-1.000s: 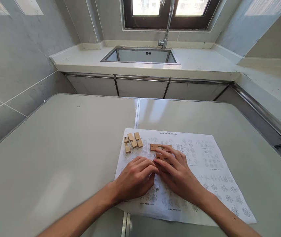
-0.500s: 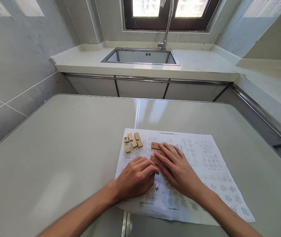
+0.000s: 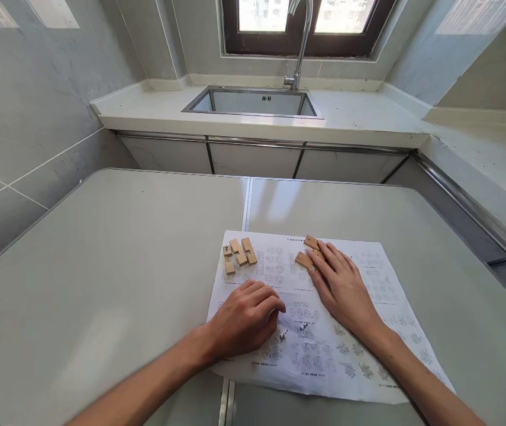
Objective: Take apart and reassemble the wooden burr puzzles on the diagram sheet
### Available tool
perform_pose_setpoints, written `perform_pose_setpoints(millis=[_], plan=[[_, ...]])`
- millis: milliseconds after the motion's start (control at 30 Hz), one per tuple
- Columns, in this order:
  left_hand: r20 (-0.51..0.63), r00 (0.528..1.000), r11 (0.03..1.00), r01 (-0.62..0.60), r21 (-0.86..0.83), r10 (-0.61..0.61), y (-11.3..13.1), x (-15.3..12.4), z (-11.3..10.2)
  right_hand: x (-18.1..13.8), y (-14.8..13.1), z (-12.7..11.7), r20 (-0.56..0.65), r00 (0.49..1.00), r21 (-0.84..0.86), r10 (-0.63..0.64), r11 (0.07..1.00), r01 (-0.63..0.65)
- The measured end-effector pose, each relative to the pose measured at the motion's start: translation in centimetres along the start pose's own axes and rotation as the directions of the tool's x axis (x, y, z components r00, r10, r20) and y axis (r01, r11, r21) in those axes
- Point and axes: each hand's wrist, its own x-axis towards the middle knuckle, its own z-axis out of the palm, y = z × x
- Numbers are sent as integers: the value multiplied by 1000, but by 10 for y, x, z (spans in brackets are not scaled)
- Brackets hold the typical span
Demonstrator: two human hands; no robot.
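Note:
On the printed paper sheet (image 3: 253,322), my right hand (image 3: 345,287) lies flat with its fingers stretched over several notched wooden puzzle pieces (image 3: 305,260). Their left ends stick out past my fingertips, and the rest is hidden beneath them. My left hand (image 3: 246,313) rests on the left part of the sheet, fingers curled in; nothing shows in it, though its palm side is hidden. Beyond it, at the sheet's upper left, three more notched wooden pieces (image 3: 239,255) lie side by side, one marked with a dark figure.
The sheet lies on a pale folding table (image 3: 102,254) with a metal seam down the middle. Behind the table's far edge is a white counter (image 3: 359,115) with a steel sink (image 3: 253,102) and a tap (image 3: 301,53). Tiled wall (image 3: 48,118) borders the left side.
My right hand has slid to the right and slightly away, and the wooden pieces under it have moved along and turned. The left hand and the other three pieces stay in place.

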Motion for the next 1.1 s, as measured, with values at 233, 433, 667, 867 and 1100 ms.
perform_pose_setpoints(millis=[233,433,667,867,1100], plan=[[8,1000,1000,-7,12,7,-1,-2,1,1,7,1,-4,999,-55,39,998,-39],[-7,1000,1000,-22,17,22,-3,-3,4,2,13,-3,-31,992,-76,125,989,-127],[-19,1000,999,-23,22,23,-3,-3,5,7,21,-9,-62,966,22,253,967,-252],[0,1000,1000,-1,26,1,-2,-4,5,8,20,-11,-49,955,75,293,954,-289],[22,1000,1000,3,16,-3,-2,-4,4,7,20,-11,-53,937,73,344,938,-340]])
